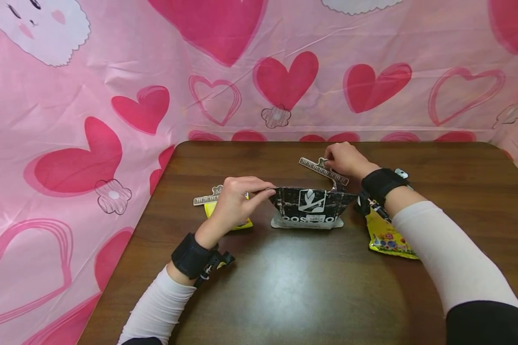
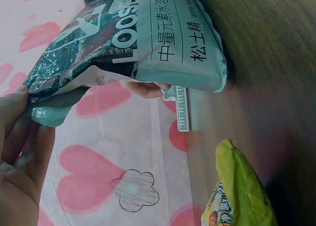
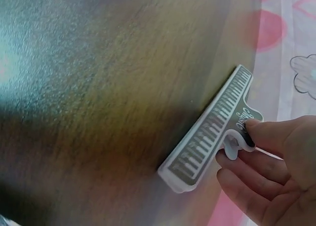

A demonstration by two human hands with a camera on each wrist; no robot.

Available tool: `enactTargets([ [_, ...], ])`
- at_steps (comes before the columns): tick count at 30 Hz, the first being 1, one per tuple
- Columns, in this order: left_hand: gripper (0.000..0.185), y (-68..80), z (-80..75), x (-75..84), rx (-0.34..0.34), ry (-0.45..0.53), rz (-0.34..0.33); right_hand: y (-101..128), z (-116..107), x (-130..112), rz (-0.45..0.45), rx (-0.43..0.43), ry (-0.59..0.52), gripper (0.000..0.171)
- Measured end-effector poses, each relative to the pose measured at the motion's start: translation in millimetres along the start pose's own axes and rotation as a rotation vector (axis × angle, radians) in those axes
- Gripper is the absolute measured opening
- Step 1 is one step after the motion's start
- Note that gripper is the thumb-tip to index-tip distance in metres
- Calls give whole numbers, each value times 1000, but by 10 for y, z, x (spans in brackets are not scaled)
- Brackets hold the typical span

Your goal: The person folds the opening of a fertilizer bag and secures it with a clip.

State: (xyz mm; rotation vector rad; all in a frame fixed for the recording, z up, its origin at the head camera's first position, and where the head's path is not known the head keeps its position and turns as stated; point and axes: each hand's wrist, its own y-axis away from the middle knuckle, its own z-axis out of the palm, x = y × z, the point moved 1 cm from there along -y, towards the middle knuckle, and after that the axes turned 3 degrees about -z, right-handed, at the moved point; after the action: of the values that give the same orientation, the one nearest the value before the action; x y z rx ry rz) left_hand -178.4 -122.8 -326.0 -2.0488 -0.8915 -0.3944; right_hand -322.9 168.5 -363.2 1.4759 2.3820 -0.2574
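Against pink heart-print sheeting, a dark wooden worktop carries mid-worktop a soft, light, crinkly black foil pouch: left hand pinches its top corner, right hand grips a stiff grey bag clip, best squeezed by its handles.

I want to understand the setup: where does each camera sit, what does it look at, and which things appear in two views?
Head: worn high, looks forward and down at the table; both forearms show.
Left wrist: looks past the left hand at the dark bag it pinches.
Right wrist: looks past the right hand at the clip it holds.
Shared: bag and clip also show in the head view.
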Motion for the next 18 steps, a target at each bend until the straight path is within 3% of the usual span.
enactTargets([
  [10, 12, -22, 26, 1, 5, 9, -6, 104, -192, -98, -61, 54, -32, 11],
  [18, 12, -28, 39, 2, 10, 20, -19, 268, -407, -163, -143, 83, -128, 24],
])
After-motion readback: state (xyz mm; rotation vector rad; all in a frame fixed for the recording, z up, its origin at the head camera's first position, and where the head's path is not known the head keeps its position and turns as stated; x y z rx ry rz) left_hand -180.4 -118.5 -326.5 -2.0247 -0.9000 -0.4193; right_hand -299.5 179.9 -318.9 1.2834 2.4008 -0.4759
